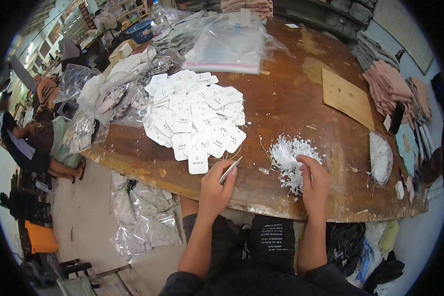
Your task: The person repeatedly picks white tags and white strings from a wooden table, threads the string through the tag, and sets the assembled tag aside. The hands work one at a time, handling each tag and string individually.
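Note:
My left hand (217, 187) grips a thin pale item (231, 170) between thumb and fingers. It is seen nearly edge-on, so I cannot tell whether it is a stack of tags. Just beyond that hand lies a large heap of white paper hang tags (192, 111) with printed marks, some with thin strings. My right hand (314, 185) is at the right side of a bundle of white hang-tag strings (290, 159). Its fingers are bent and overlap the bundle's edge; whether they pinch a string is too small to tell.
Clear plastic bags (225, 48) lie at the back of the wooden table (281, 100). A brown board (346, 98), a bagged white bundle (380, 158) and folded pink cloth (386, 87) are on the right. Bagged garments (148, 218) rest on the floor. A person (26, 140) is at the left.

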Motion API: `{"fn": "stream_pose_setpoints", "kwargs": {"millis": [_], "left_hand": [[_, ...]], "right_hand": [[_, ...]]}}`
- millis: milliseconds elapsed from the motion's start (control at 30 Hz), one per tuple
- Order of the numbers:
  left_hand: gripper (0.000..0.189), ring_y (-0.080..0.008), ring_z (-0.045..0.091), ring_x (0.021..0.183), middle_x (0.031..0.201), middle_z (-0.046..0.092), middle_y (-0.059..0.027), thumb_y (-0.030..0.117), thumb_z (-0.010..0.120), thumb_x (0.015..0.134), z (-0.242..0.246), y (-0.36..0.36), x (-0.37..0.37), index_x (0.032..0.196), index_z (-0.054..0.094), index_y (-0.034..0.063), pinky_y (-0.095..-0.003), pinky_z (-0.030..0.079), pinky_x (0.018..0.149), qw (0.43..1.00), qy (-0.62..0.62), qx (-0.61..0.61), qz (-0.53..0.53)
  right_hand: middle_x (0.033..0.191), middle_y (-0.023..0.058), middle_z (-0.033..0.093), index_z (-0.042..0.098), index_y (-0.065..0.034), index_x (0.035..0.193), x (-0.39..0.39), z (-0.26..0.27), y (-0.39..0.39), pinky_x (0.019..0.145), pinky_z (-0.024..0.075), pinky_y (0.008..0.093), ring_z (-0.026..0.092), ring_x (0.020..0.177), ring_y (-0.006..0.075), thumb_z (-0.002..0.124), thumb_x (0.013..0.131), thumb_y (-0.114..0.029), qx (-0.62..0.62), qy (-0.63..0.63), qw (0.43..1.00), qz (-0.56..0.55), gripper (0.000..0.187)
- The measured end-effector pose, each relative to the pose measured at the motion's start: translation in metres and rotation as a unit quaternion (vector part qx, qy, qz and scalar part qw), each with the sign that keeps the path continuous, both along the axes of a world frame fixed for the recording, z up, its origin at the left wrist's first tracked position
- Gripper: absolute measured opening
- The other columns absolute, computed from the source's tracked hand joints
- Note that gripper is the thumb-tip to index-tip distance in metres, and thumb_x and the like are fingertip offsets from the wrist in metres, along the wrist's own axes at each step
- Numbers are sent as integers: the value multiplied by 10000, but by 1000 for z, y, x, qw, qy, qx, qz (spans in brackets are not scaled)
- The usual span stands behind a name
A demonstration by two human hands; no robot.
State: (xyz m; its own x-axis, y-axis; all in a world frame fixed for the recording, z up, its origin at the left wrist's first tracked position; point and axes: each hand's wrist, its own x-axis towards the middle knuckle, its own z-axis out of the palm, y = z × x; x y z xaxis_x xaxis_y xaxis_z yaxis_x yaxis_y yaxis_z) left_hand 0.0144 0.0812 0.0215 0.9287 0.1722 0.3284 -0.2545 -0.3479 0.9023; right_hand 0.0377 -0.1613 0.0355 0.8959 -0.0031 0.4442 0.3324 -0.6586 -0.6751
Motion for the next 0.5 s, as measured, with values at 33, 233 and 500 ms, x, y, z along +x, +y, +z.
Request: {"fn": "stream_pose_setpoints", "kwargs": {"millis": [33,233,500], "left_hand": [[182,-225,635,786,903,664,-138,115,596,939,0,0,1,1060,629,-17,-315,491,730,1000,5,-9,-4],[192,-208,635,774,886,665,-143,117,577,951,-2,0,0,1078,634,-15,-316,493,726,1000,8,-5,3],[292,-164,635,895,1009,671,-83,131,523,978,-7,-4,-5,1205,582,-44,-286,488,830,986,20,-162,-36]], "right_hand": [[990,151,678,624,34,1098,0,0,0,804,495,343,651,860,259,492,932,33,7,18,1000,0,212],[889,165,671,640,33,1068,0,4,-7,726,509,354,662,794,250,527,937,-12,48,-40,997,-49,179],[674,14,554,585,-41,790,-14,15,-40,610,405,237,509,630,96,489,1004,-205,391,17,910,-134,287]]}}
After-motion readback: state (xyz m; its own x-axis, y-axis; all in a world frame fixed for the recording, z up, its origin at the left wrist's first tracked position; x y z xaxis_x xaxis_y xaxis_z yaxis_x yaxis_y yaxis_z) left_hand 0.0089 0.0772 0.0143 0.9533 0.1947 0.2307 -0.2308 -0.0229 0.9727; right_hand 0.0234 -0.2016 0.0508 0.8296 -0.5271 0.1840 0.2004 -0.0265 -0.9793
